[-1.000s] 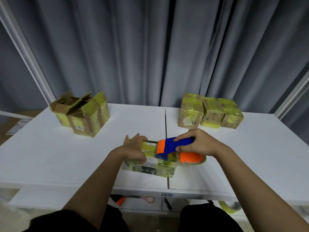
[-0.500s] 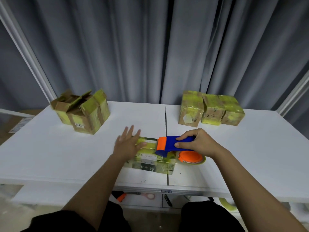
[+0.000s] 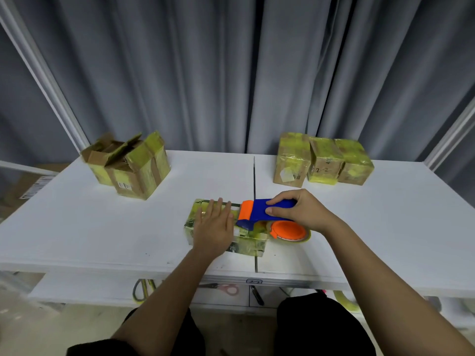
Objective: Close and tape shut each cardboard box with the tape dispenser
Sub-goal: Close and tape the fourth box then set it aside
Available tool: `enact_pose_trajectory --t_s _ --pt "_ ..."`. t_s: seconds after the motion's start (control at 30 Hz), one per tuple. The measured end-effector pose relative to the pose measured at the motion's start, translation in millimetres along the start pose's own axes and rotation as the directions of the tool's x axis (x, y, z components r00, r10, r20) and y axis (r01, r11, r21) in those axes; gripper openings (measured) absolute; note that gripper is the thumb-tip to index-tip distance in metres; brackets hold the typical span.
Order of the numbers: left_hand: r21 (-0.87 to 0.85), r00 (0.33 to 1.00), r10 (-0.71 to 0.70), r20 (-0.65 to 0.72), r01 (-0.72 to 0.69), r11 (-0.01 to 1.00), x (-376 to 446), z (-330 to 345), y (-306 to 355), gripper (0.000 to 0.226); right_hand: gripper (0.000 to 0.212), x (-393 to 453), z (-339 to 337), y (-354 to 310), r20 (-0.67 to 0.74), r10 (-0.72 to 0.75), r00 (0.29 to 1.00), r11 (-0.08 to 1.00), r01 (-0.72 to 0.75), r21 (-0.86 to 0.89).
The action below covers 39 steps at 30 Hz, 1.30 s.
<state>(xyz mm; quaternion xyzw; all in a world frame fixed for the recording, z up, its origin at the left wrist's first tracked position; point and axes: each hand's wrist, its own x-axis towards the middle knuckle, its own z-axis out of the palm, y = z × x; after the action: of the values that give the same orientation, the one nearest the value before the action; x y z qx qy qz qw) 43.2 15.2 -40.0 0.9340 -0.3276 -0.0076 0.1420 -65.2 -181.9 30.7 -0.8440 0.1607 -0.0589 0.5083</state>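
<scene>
- My left hand (image 3: pixel 214 227): fingers straight, pressed flat on top of the flat box (image 3: pixel 246 246) at the near centre of the white table (image 3: pixel 77 227).
- My right hand (image 3: pixel 299 210): grasping the blue handle of the tape dispenser (image 3: pixel 259 214), whose orange front end rests on the box's right half; its orange roll sits just right of the box.
- Far left: 2 open boxes (image 3: pixel 128 165), flaps raised, touching each other.
- Far right: 3 taped boxes (image 3: pixel 323 160) in a row, side by side.
- Behind the table: grey curtain (image 3: pixel 231 73).
</scene>
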Motion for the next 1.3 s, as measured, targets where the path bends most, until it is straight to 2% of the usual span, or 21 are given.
enact_pose_trajectory --t_s 0.07,0.13,0.2,0.27,0.4,0.5,0.6,0.77,1.07,1.2,1.3 --pt "0.046 0.999 -0.033 0.023 0.032 0.998 6.6 4.1 -0.1 0.058 0.018 -1.2 -0.8 3.5 0.012 -0.002 1.0 1.0 0.001 0.025" --pt "0.064 0.998 -0.029 0.057 0.026 0.998 20.2 0.8 -5.0 0.052 0.036 -3.3 -1.8 4.3 0.048 0.015 0.999 1.0 -0.016 0.015" --pt "0.111 0.994 0.024 0.107 -0.036 0.993 35.5 -4.5 -12.7 0.05 0.052 -4.8 -0.9 2.2 0.087 0.048 0.995 0.999 -0.047 -0.01" --pt "0.171 0.979 0.091 0.183 -0.123 0.978 50.5 -10.0 -20.2 0.05 0.056 -3.5 2.0 -1.3 0.108 0.086 0.99 0.996 -0.086 -0.008" --pt "0.236 0.975 0.082 0.204 -0.131 0.963 73.0 -15.4 -15.4 0.055 0.054 2.0 7.5 -8.1 0.118 0.134 0.984 0.991 -0.131 -0.029" --pt "0.057 0.982 0.039 0.184 -0.051 0.997 74.3 -10.2 -6.7 0.071 0.046 -1.8 13.9 -6.7 0.127 0.133 0.983 0.982 -0.147 0.116" --pt "0.058 0.985 0.027 0.17 -0.037 0.998 77.3 -2.9 -10.0 0.065 0.041 -6.2 21.5 -1.1 0.057 0.122 0.991 0.971 -0.13 0.2" --pt "-0.013 0.986 -0.003 0.168 0.005 1.0 75.3 0.7 -8.0 0.052 0.043 -18.7 14.6 -1.3 -0.077 0.075 0.994 0.997 -0.076 -0.003" --pt "0.03 0.983 0.0 0.183 -0.005 1.0 72.7 1.0 -6.0 0.078 0.039 -65.5 -8.7 11.7 -0.043 0.138 0.989 0.987 -0.141 -0.081" --pt "0.035 0.982 0.01 0.188 -0.017 0.999 72.8 0.6 -7.3 0.08 0.043 -66.9 -7.2 8.1 -0.008 0.159 0.987 0.974 -0.159 -0.159" --pt "0.055 0.982 0.019 0.186 -0.03 0.998 75.0 1.8 -6.5 0.08 0.04 -75.5 -12.2 12.4 -0.012 0.16 0.987 0.981 -0.161 -0.11"
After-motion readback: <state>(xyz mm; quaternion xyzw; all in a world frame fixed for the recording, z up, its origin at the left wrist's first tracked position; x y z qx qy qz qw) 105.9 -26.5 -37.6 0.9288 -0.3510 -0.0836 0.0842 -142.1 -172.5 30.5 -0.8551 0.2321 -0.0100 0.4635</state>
